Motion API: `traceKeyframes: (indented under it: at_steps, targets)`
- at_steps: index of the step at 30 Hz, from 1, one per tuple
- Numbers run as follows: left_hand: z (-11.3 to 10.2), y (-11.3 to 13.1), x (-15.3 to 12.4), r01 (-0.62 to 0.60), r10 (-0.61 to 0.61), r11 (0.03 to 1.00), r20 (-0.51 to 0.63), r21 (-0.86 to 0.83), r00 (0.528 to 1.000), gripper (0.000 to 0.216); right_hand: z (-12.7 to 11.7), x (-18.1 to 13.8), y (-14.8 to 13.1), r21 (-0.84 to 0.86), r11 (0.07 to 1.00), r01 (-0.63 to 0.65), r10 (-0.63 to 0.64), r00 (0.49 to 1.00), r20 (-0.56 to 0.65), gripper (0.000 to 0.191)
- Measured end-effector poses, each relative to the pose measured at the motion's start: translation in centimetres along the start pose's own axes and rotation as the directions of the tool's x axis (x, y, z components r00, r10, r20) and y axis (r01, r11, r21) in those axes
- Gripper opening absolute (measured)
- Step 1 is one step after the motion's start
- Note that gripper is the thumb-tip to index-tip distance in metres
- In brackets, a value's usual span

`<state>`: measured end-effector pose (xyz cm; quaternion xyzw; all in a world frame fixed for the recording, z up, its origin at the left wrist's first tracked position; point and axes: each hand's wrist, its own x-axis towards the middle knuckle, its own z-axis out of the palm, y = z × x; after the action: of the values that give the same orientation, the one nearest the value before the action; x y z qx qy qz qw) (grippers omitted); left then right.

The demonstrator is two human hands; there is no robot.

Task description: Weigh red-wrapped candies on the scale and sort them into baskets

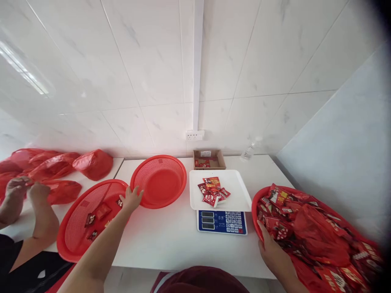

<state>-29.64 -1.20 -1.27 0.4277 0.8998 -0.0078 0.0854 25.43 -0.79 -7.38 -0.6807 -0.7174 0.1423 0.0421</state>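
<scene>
My left hand (132, 200) is at the place where two red plastic baskets meet, its fingers apart and nothing visible in them. Under that forearm, the left basket (69, 228) holds several small red packets (103, 211). Just beyond my fingers stands the other basket (163, 187), with no packets in it. At the right, my right hand (273, 250) grips the near-left rim of a full red basket (255, 203), heaped with snack packets (277, 195) and a red plastic bag (320, 236). Between my hands, a scale's white tray (236, 191) carries several red packets (213, 189).
The scale's blue keypad panel (222, 222) faces me. Behind it are a cardboard box (217, 158) with packets and a clear plastic bottle (248, 152) by the wall. Far left, another person's hands (39, 193) work near filled red bags (93, 165).
</scene>
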Motion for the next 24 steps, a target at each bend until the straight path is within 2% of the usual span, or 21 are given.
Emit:
traceKeyframes:
  at_steps: [3, 7, 12, 15, 16, 18, 19, 20, 21, 22, 23, 24]
  targets:
    - [1.1, 1.7, 0.0, -0.001, 0.001, 1.0, -0.009, -0.002, 1.0, 0.057, -0.2, 0.0, -0.2, -0.014, 1.0, -0.011, 0.011, 1.0, 0.014, 0.057]
    - [1.9, 3.8, 0.6, 0.107, -0.11, 0.992, -0.048, -0.061, 0.993, 0.056, -0.9, 0.0, -0.7, -0.001, 0.999, -0.032, 0.032, 0.998, 0.06, 0.056]
    - [1.7, 6.1, 1.3, 0.225, -0.234, 0.968, -0.084, -0.109, 0.969, 0.058, -1.4, -0.1, -1.0, 0.014, 0.998, -0.061, 0.058, 0.991, 0.122, 0.057]
    - [1.7, 8.4, 0.3, 0.244, -0.259, 0.959, -0.098, -0.142, 0.961, 0.058, -1.3, -0.1, -0.9, 0.034, 0.997, -0.063, 0.058, 0.989, 0.137, 0.057]
    - [1.9, 9.5, -0.3, 0.216, -0.234, 0.965, -0.117, -0.151, 0.965, 0.058, -1.3, -0.1, -0.8, 0.039, 0.997, -0.065, 0.059, 0.989, 0.139, 0.057]
    - [2.6, 12.3, -2.3, 0.062, -0.09, 0.985, -0.178, -0.159, 0.98, 0.055, -1.2, 0.0, -0.8, 0.038, 0.997, -0.07, 0.064, 0.988, 0.14, 0.057]
    - [3.0, 13.9, -3.4, -0.115, 0.076, 0.981, -0.235, -0.157, 0.969, 0.054, -1.2, 0.0, -0.8, 0.035, 0.997, -0.071, 0.065, 0.988, 0.138, 0.057]
    - [3.5, 15.7, -4.6, -0.294, 0.251, 0.945, -0.258, -0.145, 0.933, 0.054, -1.2, 0.0, -0.8, 0.031, 0.997, -0.071, 0.067, 0.989, 0.133, 0.057]
    - [4.0, 17.5, -5.8, -0.458, 0.423, 0.879, -0.225, -0.133, 0.878, 0.057, -1.2, 0.0, -0.8, 0.028, 0.997, -0.07, 0.066, 0.99, 0.128, 0.057]
    - [4.4, 19.3, -6.8, -0.597, 0.576, 0.792, -0.163, -0.129, 0.801, 0.063, -1.2, 0.0, -0.8, 0.026, 0.997, -0.067, 0.064, 0.991, 0.12, 0.057]
    - [4.7, 21.1, -7.7, -0.712, 0.707, 0.689, -0.091, -0.131, 0.701, 0.069, -1.2, -0.1, -0.9, 0.024, 0.998, -0.064, 0.061, 0.992, 0.113, 0.057]
    - [5.0, 22.7, -8.3, -0.778, 0.783, 0.613, -0.027, -0.136, 0.621, 0.075, -1.3, -0.1, -0.9, 0.02, 0.998, -0.062, 0.059, 0.993, 0.106, 0.057]
